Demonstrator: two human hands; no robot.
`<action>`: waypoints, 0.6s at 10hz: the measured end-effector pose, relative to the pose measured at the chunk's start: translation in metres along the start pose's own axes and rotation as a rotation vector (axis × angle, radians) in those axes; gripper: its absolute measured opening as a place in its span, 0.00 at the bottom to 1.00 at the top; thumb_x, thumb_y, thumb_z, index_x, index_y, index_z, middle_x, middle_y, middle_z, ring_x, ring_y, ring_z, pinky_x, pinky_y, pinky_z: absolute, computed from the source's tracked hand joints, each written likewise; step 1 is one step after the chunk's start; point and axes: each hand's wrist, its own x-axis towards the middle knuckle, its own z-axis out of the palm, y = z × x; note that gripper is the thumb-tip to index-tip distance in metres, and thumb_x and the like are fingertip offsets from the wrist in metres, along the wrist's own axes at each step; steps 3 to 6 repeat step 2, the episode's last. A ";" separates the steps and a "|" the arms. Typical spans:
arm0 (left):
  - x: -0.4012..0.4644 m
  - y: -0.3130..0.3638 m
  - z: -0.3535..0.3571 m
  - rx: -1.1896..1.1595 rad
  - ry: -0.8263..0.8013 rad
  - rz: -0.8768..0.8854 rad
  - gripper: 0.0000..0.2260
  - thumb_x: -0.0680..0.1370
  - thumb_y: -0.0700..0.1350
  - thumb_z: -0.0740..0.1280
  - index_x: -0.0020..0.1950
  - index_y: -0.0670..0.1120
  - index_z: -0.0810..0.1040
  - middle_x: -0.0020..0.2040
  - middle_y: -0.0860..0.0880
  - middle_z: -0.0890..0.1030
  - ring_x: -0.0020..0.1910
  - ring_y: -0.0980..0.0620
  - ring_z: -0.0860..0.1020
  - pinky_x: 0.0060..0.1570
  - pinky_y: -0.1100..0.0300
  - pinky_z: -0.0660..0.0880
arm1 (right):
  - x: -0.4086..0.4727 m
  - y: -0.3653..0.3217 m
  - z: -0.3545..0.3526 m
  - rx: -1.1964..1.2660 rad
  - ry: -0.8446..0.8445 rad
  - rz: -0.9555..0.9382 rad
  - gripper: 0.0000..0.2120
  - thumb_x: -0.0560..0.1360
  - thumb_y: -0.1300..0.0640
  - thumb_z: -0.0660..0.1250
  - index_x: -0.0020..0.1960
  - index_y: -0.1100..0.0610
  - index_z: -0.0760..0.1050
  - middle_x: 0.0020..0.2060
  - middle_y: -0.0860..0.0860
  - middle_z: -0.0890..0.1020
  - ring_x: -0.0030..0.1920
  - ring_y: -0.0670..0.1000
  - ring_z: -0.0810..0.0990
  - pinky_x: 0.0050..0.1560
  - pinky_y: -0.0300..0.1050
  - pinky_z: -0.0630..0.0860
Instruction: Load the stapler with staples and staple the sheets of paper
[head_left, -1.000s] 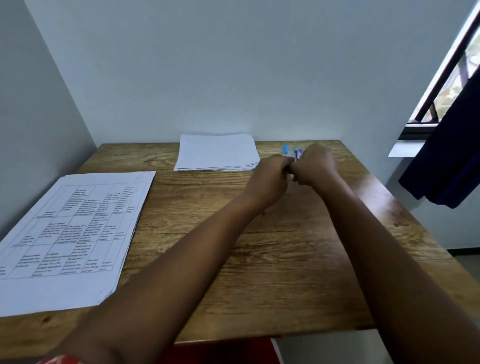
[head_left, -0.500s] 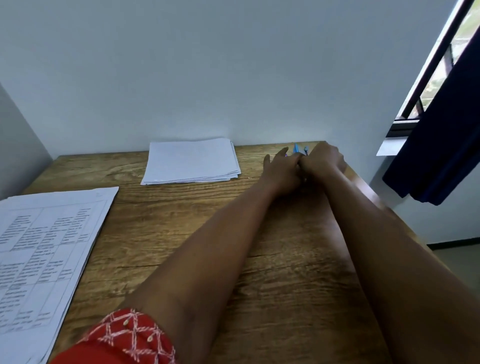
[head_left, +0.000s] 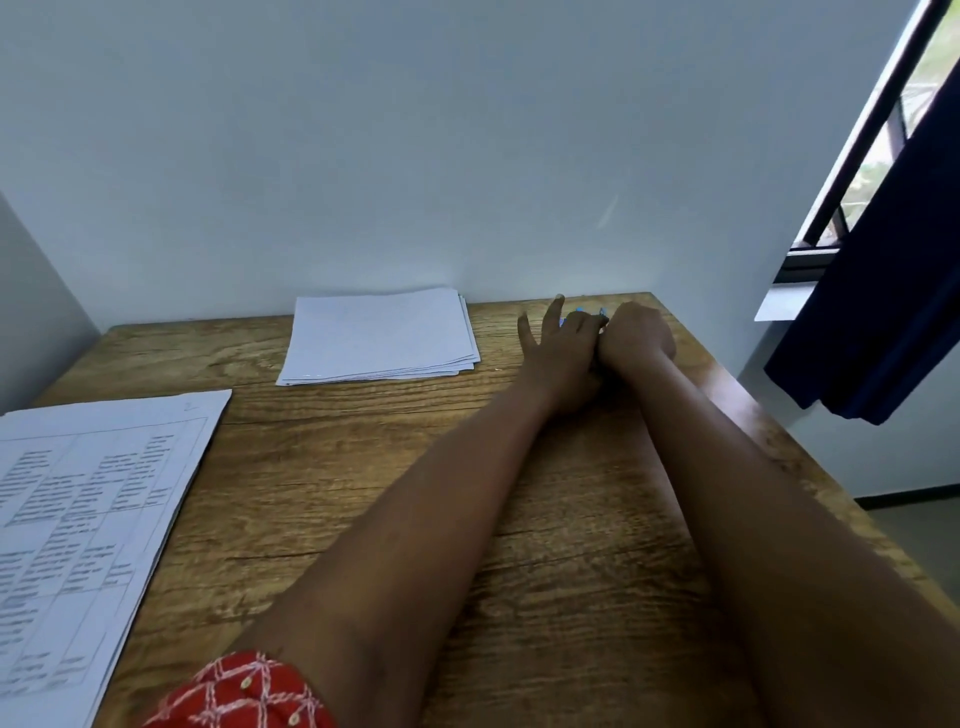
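The left hand (head_left: 563, 345), its outer fingers spread, and the fisted right hand (head_left: 636, 335) meet over small blue items (head_left: 584, 313), seemingly stapler and staples, at the table's (head_left: 363, 467) far right corner; what either grips cannot be told, yet staples likely handle light, brittle, best pinched sidelong

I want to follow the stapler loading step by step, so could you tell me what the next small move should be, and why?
Probably draw both hands back toward the table's middle. The left hand and right hand meet at the far right corner over a small blue item, which they mostly hide, so loading cannot be checked there.
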 end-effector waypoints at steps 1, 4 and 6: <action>-0.008 -0.005 -0.008 -0.035 0.079 -0.021 0.27 0.80 0.49 0.60 0.79 0.49 0.58 0.79 0.48 0.60 0.80 0.44 0.43 0.72 0.33 0.38 | -0.008 0.003 -0.003 0.065 0.010 0.006 0.17 0.79 0.51 0.65 0.61 0.62 0.75 0.61 0.59 0.78 0.60 0.59 0.78 0.46 0.46 0.69; -0.016 -0.017 -0.031 0.121 0.178 -0.066 0.33 0.78 0.50 0.64 0.80 0.48 0.55 0.81 0.47 0.54 0.80 0.45 0.41 0.73 0.36 0.37 | -0.020 0.001 -0.016 0.080 0.085 0.002 0.19 0.80 0.49 0.62 0.64 0.62 0.73 0.64 0.59 0.76 0.62 0.60 0.76 0.53 0.50 0.73; -0.016 -0.017 -0.031 0.121 0.178 -0.066 0.33 0.78 0.50 0.64 0.80 0.48 0.55 0.81 0.47 0.54 0.80 0.45 0.41 0.73 0.36 0.37 | -0.020 0.001 -0.016 0.080 0.085 0.002 0.19 0.80 0.49 0.62 0.64 0.62 0.73 0.64 0.59 0.76 0.62 0.60 0.76 0.53 0.50 0.73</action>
